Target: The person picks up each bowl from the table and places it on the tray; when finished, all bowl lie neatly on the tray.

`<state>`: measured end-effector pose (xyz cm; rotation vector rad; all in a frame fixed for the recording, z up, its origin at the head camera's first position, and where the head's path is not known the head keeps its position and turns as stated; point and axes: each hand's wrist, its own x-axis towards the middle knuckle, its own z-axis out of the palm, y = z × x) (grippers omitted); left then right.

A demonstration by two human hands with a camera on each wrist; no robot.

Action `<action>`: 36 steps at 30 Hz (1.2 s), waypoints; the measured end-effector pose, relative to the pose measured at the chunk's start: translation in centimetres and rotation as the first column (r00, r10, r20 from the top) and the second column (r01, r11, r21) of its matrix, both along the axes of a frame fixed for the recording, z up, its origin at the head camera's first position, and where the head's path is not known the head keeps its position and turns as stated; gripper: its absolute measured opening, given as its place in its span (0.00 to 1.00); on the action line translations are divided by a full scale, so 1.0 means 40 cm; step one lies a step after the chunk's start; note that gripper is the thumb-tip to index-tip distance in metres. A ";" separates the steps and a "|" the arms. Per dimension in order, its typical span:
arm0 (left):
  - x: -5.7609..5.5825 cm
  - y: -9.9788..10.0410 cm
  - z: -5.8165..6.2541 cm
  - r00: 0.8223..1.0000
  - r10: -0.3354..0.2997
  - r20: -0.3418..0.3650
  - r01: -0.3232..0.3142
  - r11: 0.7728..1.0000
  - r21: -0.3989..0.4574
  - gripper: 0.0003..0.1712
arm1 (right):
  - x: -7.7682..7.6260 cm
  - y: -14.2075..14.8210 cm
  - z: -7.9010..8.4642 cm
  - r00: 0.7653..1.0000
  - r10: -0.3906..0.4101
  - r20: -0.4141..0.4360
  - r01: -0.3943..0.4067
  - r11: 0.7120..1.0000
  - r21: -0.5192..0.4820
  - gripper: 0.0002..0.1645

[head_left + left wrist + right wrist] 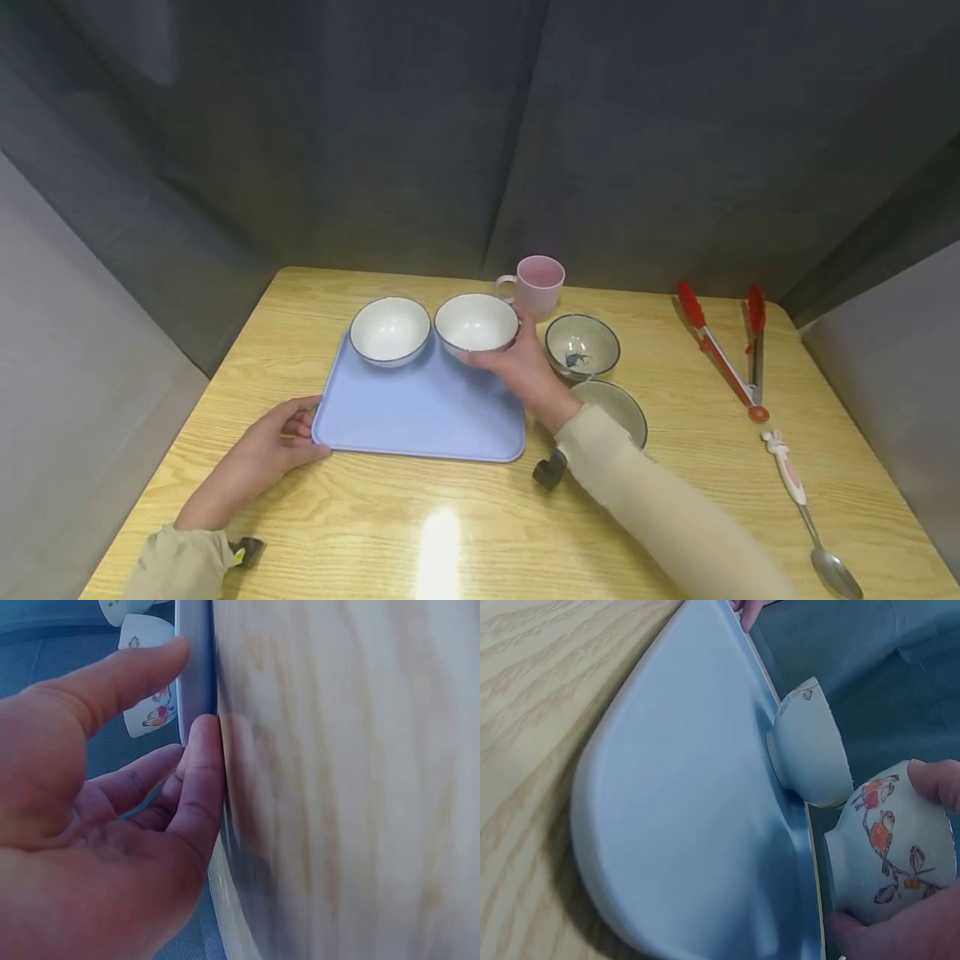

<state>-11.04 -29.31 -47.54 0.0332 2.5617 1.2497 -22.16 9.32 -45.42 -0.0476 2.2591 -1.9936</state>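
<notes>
At the front left corner of the blue tray (420,417), my left hand (262,450) pinches the rim, thumb on the upper side and fingers along the lower edge. My right hand (528,367) grips a white bowl (476,321) by its right side, over the tray's back right part. In the right wrist view this bowl (900,855) shows painted birds on a branch, and its foot is raised off the tray. A second white bowl (390,329) stands upright in the tray's back left corner, close beside the held one.
Behind the right hand stands a pink mug (540,285). Two greyish bowls, one with a blue fish motif (582,346) and one partly under the right forearm (615,408), are right of the tray. Farther right lie red-tipped tongs (723,367) and a rabbit-handled spoon (806,517). Dark curtain (405,150) closes the back.
</notes>
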 end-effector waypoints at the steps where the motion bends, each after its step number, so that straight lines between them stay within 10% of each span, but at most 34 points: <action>1: 0.000 0.000 0.000 1.000 0.000 0.001 0.000 1.000 0.002 0.48 | -0.001 -0.003 0.001 1.000 -0.004 0.004 0.004 1.000 0.002 0.70; 36: -0.001 -0.003 -0.003 1.000 0.000 -0.006 0.000 1.000 0.001 0.49 | -0.008 -0.036 -0.001 0.991 -0.063 0.115 0.045 0.987 0.152 0.76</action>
